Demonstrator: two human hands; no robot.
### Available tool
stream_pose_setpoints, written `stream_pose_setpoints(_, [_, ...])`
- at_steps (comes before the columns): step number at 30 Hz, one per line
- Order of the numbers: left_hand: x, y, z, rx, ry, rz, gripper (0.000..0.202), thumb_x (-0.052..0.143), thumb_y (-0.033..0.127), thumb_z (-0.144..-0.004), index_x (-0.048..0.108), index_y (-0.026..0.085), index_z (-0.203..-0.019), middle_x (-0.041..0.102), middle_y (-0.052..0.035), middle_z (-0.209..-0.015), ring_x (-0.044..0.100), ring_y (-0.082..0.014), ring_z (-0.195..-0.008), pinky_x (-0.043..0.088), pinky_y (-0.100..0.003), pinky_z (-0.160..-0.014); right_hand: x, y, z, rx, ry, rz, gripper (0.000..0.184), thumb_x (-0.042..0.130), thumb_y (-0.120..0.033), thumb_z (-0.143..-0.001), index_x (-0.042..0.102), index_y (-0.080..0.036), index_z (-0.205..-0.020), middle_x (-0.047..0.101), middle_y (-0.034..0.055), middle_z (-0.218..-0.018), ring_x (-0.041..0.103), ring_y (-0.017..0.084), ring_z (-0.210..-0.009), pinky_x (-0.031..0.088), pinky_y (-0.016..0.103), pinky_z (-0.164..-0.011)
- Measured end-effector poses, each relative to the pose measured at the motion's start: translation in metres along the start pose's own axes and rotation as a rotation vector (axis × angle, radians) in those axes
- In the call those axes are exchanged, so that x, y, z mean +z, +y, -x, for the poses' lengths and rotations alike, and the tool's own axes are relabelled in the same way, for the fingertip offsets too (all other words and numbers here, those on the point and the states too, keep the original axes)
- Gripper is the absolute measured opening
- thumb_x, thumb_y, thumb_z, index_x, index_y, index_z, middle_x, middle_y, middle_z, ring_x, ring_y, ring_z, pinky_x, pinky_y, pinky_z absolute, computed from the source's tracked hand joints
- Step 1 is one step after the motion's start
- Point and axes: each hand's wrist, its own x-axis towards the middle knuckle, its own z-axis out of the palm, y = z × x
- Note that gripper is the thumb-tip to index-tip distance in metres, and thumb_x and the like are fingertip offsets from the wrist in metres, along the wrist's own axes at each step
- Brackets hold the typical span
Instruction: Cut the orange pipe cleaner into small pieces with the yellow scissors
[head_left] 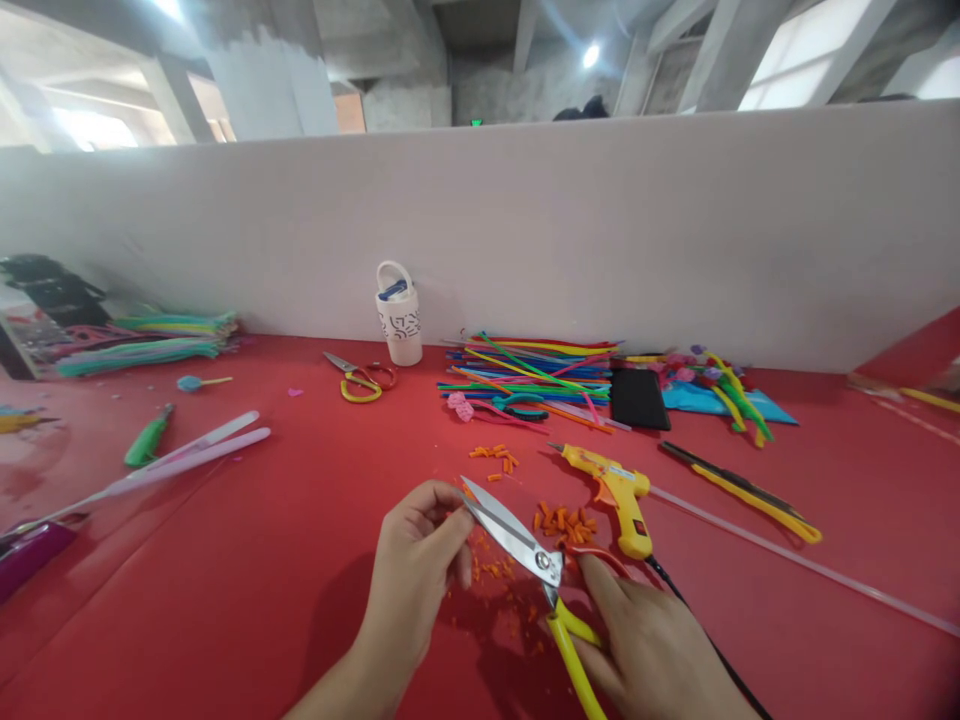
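My right hand point(645, 630) grips a pair of scissors point(517, 535) with one red and one yellow handle, its blades pointing up and left. At the blade tips, my left hand point(424, 550) is closed in a pinch, thumb against forefinger. A small orange piece point(467, 488) shows between those fingers and the blades, mostly hidden. Just beyond the scissors lies a pile of short orange pieces point(566, 522), with a smaller scatter of orange pieces point(496, 460) farther back. Orange bits and crumbs point(491, 570) are strewn on the red table under my hands.
A yellow glue gun point(619, 490) with its black cord lies right of the pile, near a yellow-handled cutter point(750, 495). Behind are colourful pipe cleaners point(525, 370), a black phone-like slab point(639, 398), a white cup point(401, 325) and other scissors point(360, 382). A white partition point(480, 230) bounds the back.
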Motion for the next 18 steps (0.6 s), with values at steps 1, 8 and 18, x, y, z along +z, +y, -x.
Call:
stream_pose_setpoints(1, [-0.0003, 0.0, 0.0, 0.002, -0.001, 0.0, 0.008, 0.051, 0.02, -0.07, 0.05, 0.016, -0.064, 0.043, 0.0089, -0.041, 0.033, 0.0002, -0.026, 0.016, -0.013, -0.029, 0.0, 0.0001, 0.0004, 0.001, -0.002, -0.003, 0.017, 0.047, -0.033, -0.074, 0.043, -0.018, -0.081, 0.06, 0.0006, -0.054, 0.056, 0.018, -0.044, 0.033, 0.026, -0.04])
stream_pose_setpoints(8, [-0.0008, 0.001, 0.0007, 0.014, 0.005, 0.025, 0.009, 0.052, 0.02, -0.07, 0.05, 0.015, -0.062, 0.041, 0.0092, -0.038, 0.032, 0.0004, -0.026, 0.016, -0.012, -0.029, -0.0001, -0.0017, -0.0001, -0.019, 0.021, 0.0, 0.016, 0.046, -0.033, -0.074, 0.043, -0.018, -0.08, 0.058, -0.0009, -0.05, 0.055, 0.018, -0.041, 0.031, 0.026, -0.038])
stream_pose_setpoints(18, [-0.001, -0.0003, 0.0002, 0.009, 0.014, 0.05, 0.011, 0.053, 0.019, -0.069, 0.048, 0.016, -0.061, 0.041, 0.0097, -0.039, 0.031, 0.0011, -0.025, 0.017, -0.011, -0.029, 0.0043, -0.0026, 0.0007, -0.049, 0.078, 0.019, 0.016, 0.041, -0.034, -0.077, 0.042, -0.018, -0.079, 0.059, -0.0004, -0.049, 0.055, 0.017, -0.039, 0.03, 0.025, -0.037])
